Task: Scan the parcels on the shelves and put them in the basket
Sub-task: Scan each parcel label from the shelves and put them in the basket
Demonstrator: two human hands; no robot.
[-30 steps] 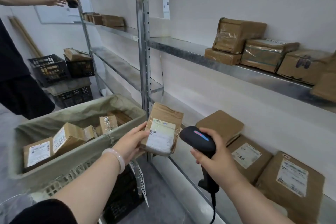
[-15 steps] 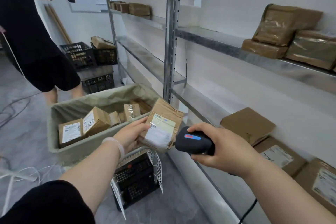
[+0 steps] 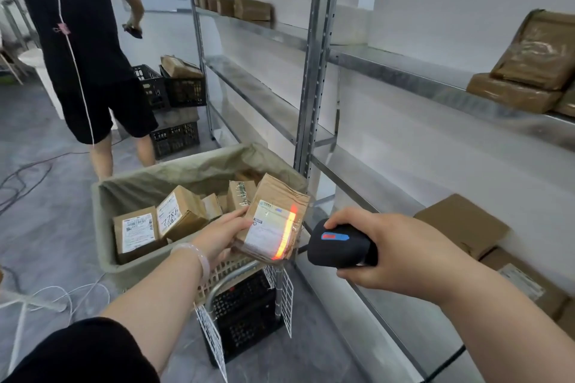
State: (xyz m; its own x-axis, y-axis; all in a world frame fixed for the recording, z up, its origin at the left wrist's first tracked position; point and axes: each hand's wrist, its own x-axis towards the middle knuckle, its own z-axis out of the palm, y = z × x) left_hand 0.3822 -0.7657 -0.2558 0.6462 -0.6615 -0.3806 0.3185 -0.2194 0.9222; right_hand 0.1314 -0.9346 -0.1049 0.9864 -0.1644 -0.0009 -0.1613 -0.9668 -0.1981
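Open grey floor, crossed by loose cables, lies left of the basket. On the right, the basket's far corner stands just beside the metal shelf upright, and the lowest shelf's front edge passes close by the held parcel's right side.

The held parcel is a flat, creased brown paper packet, tilted with its white label towards the camera. An orange-red band of scanner light runs down the label's right edge. The parcel hangs over the basket's near right corner, above the rim.

The left hand has its grip closed on the packet's left side, thumb across its face. A pale bangle circles the wrist. The right hand, its grip wrapped round a black barcode scanner, points the scanner head at the label from just beside it.

The basket, lined with a grey-green bag, contains several brown labelled boxes. Beneath it sits a black crate within a white wire frame. Lower-shelf parcels and upper-shelf parcels lie to the right. A second person, dressed in black, stands beyond the basket near stacked black crates.
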